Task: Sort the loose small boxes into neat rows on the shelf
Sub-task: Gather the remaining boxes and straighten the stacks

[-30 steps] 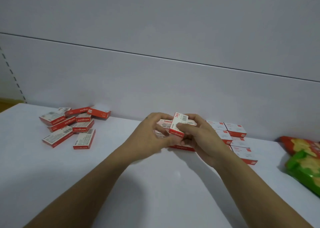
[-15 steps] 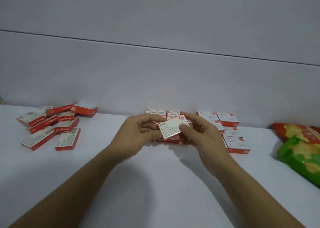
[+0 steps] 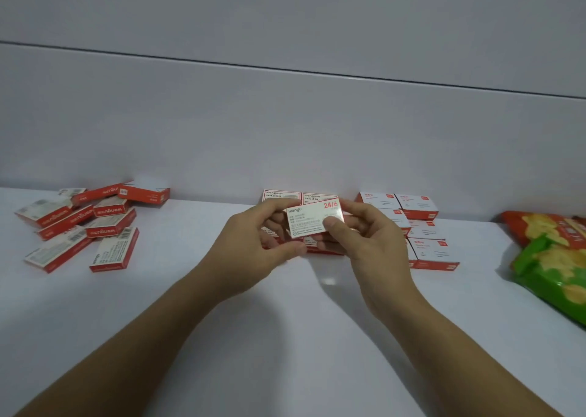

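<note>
Centrally in the frame, both hands hold one small staple box [image 3: 312, 218] just above the white shelf [image 3: 285, 337], its broad white face turned to the camera. That face reads "wengu" at its upper left and "24/6" in red at its upper right; the finer print below is too small to read. The left hand [image 3: 253, 245] pinches the box's left end, fingers curled behind and thumb below. The right hand [image 3: 364, 242] grips the right end, thumb pressed on the face and forefinger over the top corner.

Behind the hands, against the back panel [image 3: 285, 131], lie arranged boxes [image 3: 282, 196] marked "wengu 24/6". Right of centre is a tidy block of white-topped, red-sided boxes [image 3: 423, 226]. At the left of the frame sits a loose heap of boxes [image 3: 85, 223], some showing barcodes, some "wengu" upside down. At the right edge lie a green snack bag [image 3: 551, 277] and an orange snack bag [image 3: 539, 223].
</note>
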Demonstrator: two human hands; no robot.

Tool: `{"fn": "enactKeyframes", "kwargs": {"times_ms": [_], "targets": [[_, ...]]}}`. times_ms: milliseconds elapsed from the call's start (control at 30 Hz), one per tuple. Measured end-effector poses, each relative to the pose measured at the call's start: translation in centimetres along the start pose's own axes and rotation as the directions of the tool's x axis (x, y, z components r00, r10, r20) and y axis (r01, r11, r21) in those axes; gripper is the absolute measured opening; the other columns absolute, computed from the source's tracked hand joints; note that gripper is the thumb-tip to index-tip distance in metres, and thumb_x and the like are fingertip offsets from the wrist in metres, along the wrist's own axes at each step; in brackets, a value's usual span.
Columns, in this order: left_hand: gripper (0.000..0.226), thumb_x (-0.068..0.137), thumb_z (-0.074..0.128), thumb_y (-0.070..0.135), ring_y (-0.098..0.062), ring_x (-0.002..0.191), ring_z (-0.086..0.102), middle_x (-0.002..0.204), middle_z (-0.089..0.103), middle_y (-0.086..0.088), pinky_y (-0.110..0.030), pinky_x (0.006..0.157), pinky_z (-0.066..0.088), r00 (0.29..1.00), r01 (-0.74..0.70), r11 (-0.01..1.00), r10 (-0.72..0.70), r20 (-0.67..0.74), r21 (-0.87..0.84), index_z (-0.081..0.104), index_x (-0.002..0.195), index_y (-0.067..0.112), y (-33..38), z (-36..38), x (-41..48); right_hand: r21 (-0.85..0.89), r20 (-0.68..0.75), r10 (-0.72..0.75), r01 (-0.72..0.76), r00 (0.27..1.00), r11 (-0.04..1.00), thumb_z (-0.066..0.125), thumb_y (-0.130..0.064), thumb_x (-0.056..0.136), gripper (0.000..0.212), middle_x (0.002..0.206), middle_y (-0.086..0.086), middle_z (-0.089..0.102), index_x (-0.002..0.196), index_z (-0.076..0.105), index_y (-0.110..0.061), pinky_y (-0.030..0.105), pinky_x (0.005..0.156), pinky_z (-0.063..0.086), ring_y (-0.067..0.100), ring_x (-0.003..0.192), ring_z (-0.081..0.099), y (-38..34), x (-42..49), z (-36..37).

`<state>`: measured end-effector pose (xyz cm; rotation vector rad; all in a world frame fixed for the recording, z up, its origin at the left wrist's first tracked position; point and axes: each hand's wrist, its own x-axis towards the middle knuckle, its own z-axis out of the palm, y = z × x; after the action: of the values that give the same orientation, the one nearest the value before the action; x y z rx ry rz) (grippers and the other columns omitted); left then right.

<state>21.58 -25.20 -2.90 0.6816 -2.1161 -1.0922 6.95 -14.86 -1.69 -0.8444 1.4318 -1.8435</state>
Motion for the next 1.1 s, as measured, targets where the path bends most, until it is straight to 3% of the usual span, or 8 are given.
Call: {"fn": "enactKeyframes", "kwargs": {"times_ms": [100, 267, 400, 733, 833, 900, 1000, 1100], "targets": [[0.052, 0.075, 0.08, 0.012, -0.007, 0.065, 0.056, 0.088, 0.065, 0.007, -0.011, 0.064, 0.046, 0.995, -0.061, 0.994, 0.068, -0.076, 0.093, 0.061, 0.122, 0.024, 0.1, 0.3, -0.1, -0.091, 0.002, -0.044, 0.044, 0.999, 0.995, 0.063, -0.002, 0.09, 0.031, 0.097, 0.005, 0.076, 0.12, 0.064, -0.007, 0.03, 0.078, 0.059, 0.018, 0.088, 0.073, 0.5, -0.1, 0.2], [0.053, 0.077, 0.078, 0.01, -0.003, 0.069, 0.057, 0.089, 0.065, 0.009, -0.01, 0.067, 0.046, 0.992, -0.089, 0.983, 0.102, -0.071, 0.163, 0.059, 0.126, 0.019, 0.0, 0.2, -0.1, -0.264, -0.04, -0.108, 0.094, 0.993, 0.96, 0.064, -0.011, 0.091, 0.034, 0.104, -0.001, 0.074, 0.124, 0.064, -0.013, 0.037, 0.086, 0.057, 0.013, 0.092, 0.072, 1.3, -0.2, 0.4], [0.054, 0.078, 0.077, 0.012, -0.003, 0.073, 0.056, 0.094, 0.065, 0.008, -0.009, 0.068, 0.046, 0.991, -0.102, 0.974, 0.117, -0.066, 0.202, 0.058, 0.128, 0.021, 0.0, 0.2, -0.1, -0.377, -0.023, -0.149, 0.129, 0.989, 0.917, 0.062, -0.017, 0.093, 0.034, 0.105, -0.007, 0.073, 0.126, 0.064, -0.017, 0.036, 0.086, 0.057, 0.008, 0.092, 0.071, 1.4, -0.3, 0.5], [0.048, 0.077, 0.077, 0.014, -0.01, 0.074, 0.059, 0.093, 0.068, 0.009, -0.011, 0.065, 0.048, 0.987, -0.113, 0.987, 0.125, -0.104, 0.115, 0.057, 0.115, 0.036, 0.2, 0.1, -0.1, -0.427, -0.027, -0.172, 0.144, 0.985, 0.893, 0.066, -0.019, 0.09, 0.033, 0.101, -0.009, 0.073, 0.123, 0.066, -0.021, 0.033, 0.081, 0.059, 0.006, 0.089, 0.07, 0.8, -0.5, 0.4], [0.051, 0.076, 0.078, 0.012, -0.011, 0.076, 0.059, 0.09, 0.067, 0.007, -0.012, 0.068, 0.049, 0.979, -0.155, 0.982, 0.168, -0.118, 0.111, 0.054, 0.109, 0.041, 0.4, 0.3, -0.2, -0.488, 0.034, -0.16, 0.156, 0.987, 0.859, 0.069, -0.026, 0.086, 0.022, 0.101, -0.014, 0.069, 0.106, 0.067, -0.036, 0.027, 0.079, 0.057, 0.001, 0.088, 0.066, 0.5, -0.7, 0.7], [0.051, 0.075, 0.078, 0.009, -0.01, 0.082, 0.06, 0.093, 0.068, 0.006, -0.01, 0.071, 0.049, 0.974, -0.186, 0.975, 0.2, -0.11, 0.122, 0.054, 0.108, 0.04, 0.5, 0.6, -0.4, -0.496, 0.071, -0.13, 0.148, 0.989, 0.856, 0.074, -0.033, 0.08, 0.019, 0.098, -0.017, 0.065, 0.091, 0.063, -0.043, 0.014, 0.073, 0.052, -0.005, 0.087, 0.062, 0.0, -1.1, 1.2], [0.051, 0.074, 0.079, 0.013, -0.001, 0.094, 0.06, 0.102, 0.066, 0.011, -0.005, 0.079, 0.046, 0.961, -0.249, 0.957, 0.263, -0.082, 0.152, 0.053, 0.112, 0.036, 0.5, 1.0, -0.6, -0.511, 0.095, -0.084, 0.12, 0.992, 0.851, 0.079, -0.042, 0.068, 0.033, 0.102, -0.017, 0.057, 0.093, 0.058, -0.044, 0.002, 0.066, 0.044, -0.013, 0.087, 0.057, -0.4, -1.6, 1.8], [0.047, 0.074, 0.077, 0.025, 0.005, 0.103, 0.057, 0.112, 0.058, 0.025, -0.008, 0.086, 0.046, 0.937, -0.326, 0.925, 0.344, -0.063, 0.194, 0.056, 0.116, 0.03, 0.5, 1.3, -0.7, -0.526, 0.08, -0.08, 0.11, 0.994, 0.843, 0.081, -0.041, 0.067, 0.039, 0.103, -0.016, 0.058, 0.095, 0.054, -0.045, 0.003, 0.065, 0.046, -0.013, 0.087, 0.057, -0.2, -1.6, 1.8]]}}
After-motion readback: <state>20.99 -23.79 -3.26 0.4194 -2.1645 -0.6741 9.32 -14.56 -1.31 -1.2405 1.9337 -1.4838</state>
